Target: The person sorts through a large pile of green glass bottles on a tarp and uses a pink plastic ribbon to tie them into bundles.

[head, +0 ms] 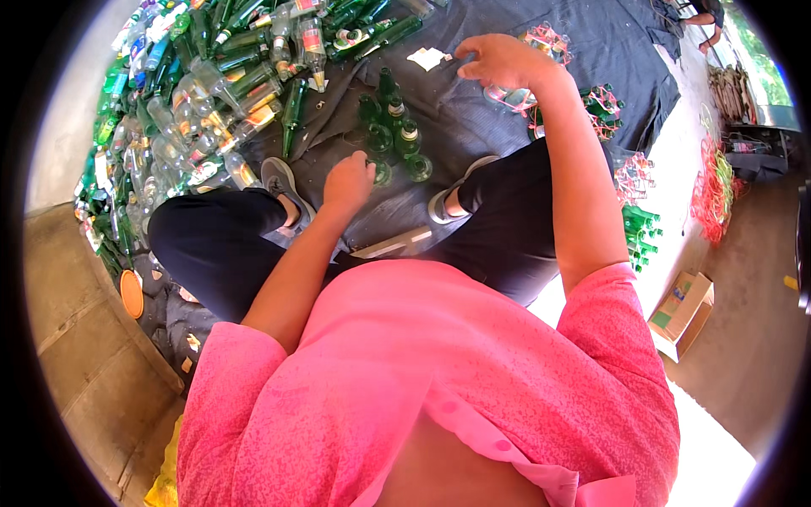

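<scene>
My left hand [350, 182] is at the near left edge of a group of upright green glass bottles [407, 139] between my feet. Its fingers are curled beside the neck of the nearest bottle [382, 172]; whether they grip it is not clear. Farther off to the right, my right hand [500, 61] reaches over the dark sheet with fingers apart and nothing visible between them. Just beyond its fingertips lies a white paper scrap [429, 58]. Beneath and beside that hand stand clear bottles tied with pink string [546, 44]. A single green bottle [294, 114] lies left of the group.
A large heap of loose glass bottles [209, 95] fills the left. Tied green bottles [602, 111] and more green bottles [640, 234] stand right of my leg. Pink and green string [713, 190] and an open cardboard box [682, 314] lie farther right. Another person's arm [713, 39] shows top right.
</scene>
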A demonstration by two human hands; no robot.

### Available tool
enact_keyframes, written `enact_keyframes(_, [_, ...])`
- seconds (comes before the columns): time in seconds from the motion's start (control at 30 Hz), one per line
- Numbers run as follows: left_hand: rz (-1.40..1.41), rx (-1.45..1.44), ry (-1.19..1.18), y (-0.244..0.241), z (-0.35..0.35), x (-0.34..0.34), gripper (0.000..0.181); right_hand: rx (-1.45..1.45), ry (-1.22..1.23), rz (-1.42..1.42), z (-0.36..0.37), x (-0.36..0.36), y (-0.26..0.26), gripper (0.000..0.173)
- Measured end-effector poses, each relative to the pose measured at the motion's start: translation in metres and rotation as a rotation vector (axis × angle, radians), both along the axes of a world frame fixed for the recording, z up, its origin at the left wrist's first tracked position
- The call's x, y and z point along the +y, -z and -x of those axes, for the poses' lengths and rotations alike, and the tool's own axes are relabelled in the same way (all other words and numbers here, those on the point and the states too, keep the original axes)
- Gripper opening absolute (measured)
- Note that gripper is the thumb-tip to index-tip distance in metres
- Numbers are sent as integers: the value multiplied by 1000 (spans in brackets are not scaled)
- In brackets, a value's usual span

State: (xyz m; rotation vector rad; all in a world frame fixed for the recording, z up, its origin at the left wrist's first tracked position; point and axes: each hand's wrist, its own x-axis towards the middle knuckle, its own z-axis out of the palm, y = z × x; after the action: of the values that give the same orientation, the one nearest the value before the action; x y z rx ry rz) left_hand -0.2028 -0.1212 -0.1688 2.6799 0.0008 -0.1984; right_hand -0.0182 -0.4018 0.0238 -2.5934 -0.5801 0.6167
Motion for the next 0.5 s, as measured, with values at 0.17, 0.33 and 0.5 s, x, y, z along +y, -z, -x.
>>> enact_keyframes(0.17, [29,21,58,5,-3,-11,31,-23,20,-21,3,-6,2,42])
enact_keyframes(0.33, [43,24,77,6,-10,-23,32,-110,-15,-2,2,-7,5,42])
enact_keyframes(0.5, [47,-34,126,10,-11,-31,27,-101,-2,-15,2,-10,8,43])
